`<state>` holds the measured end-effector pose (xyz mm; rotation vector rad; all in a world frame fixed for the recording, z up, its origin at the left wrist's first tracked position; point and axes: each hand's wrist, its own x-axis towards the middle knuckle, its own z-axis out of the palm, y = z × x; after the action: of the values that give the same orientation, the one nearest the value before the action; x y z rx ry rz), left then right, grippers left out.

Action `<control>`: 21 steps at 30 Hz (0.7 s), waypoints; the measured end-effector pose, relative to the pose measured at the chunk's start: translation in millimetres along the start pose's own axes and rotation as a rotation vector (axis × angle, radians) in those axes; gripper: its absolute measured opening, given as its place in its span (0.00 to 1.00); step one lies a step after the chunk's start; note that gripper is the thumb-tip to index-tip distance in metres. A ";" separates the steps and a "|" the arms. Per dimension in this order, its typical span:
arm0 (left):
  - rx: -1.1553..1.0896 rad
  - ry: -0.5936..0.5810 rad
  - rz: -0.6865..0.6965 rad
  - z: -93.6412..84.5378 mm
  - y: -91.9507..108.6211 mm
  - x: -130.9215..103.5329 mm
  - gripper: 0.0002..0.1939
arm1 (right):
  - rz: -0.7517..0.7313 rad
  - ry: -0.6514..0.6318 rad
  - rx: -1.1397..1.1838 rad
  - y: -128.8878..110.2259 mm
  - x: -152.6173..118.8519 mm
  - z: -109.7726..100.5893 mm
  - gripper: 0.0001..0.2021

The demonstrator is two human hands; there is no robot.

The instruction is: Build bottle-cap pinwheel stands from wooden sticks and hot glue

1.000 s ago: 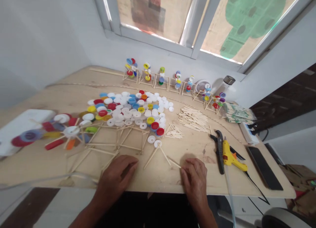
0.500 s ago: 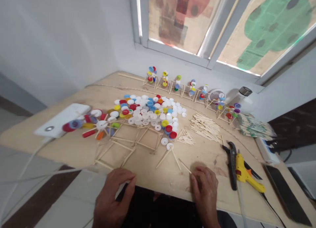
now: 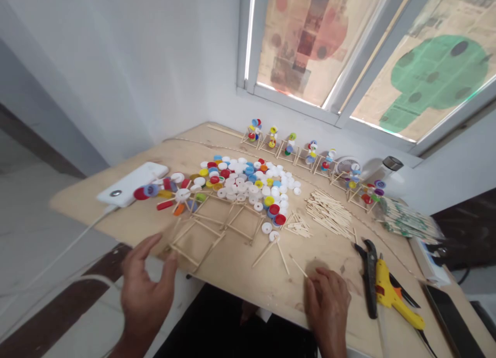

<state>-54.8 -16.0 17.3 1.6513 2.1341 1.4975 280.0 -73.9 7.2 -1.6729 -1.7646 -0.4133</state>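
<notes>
My left hand (image 3: 149, 288), thumb and fingers spread, is beside the near left corner of a square frame of wooden sticks (image 3: 209, 231) at the table's front edge. My right hand (image 3: 328, 302) rests on the tabletop with curled fingers, and a thin wooden stick (image 3: 298, 265) juts out from its fingertips. Between the hands, two sticks (image 3: 282, 258) spread in a V from a white bottle cap (image 3: 274, 236). Behind the first frame is another stick frame (image 3: 245, 221). A wheel of coloured caps with a white hub (image 3: 182, 195) is left of the frames.
A heap of bottle caps (image 3: 240, 182) covers the table's middle, with stick piles (image 3: 329, 212) to its right. Cap-and-stick models (image 3: 312, 149) line the wall. A yellow glue gun (image 3: 395, 296), black-handled cutters (image 3: 371, 280) and a white power bank (image 3: 134, 182) lie around.
My left hand has opened wider and moved left to the stick frame's corner. The right hand stays near the same spot with the stick. The view has shifted.
</notes>
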 end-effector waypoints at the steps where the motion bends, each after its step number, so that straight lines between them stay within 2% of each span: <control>1: 0.011 0.000 -0.060 0.4 -6.1 6.1 0.21 | 0.012 -0.010 -0.010 -2.3 1.5 -0.9 0.11; 5: 0.011 -0.075 -0.075 1.5 -21.2 21.5 0.14 | 0.046 -0.078 -0.043 -5.7 3.0 -1.5 0.11; 12: -0.039 -0.062 -0.147 -1.1 -23.8 35.7 0.15 | -0.055 0.011 -0.030 4.3 10.7 -0.1 0.14; 16: -0.004 0.010 -0.154 -6.0 -33.3 61.1 0.16 | -0.012 0.002 0.034 -12.7 26.0 -6.3 0.11; 21: 0.041 0.056 -0.196 -12.6 -49.2 97.9 0.18 | -0.036 0.023 0.128 -41.0 48.4 -9.5 0.09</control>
<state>-138.6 53.1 36.5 1.3790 2.2936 1.4680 244.5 -48.5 54.2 -1.5438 -1.7685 -0.3275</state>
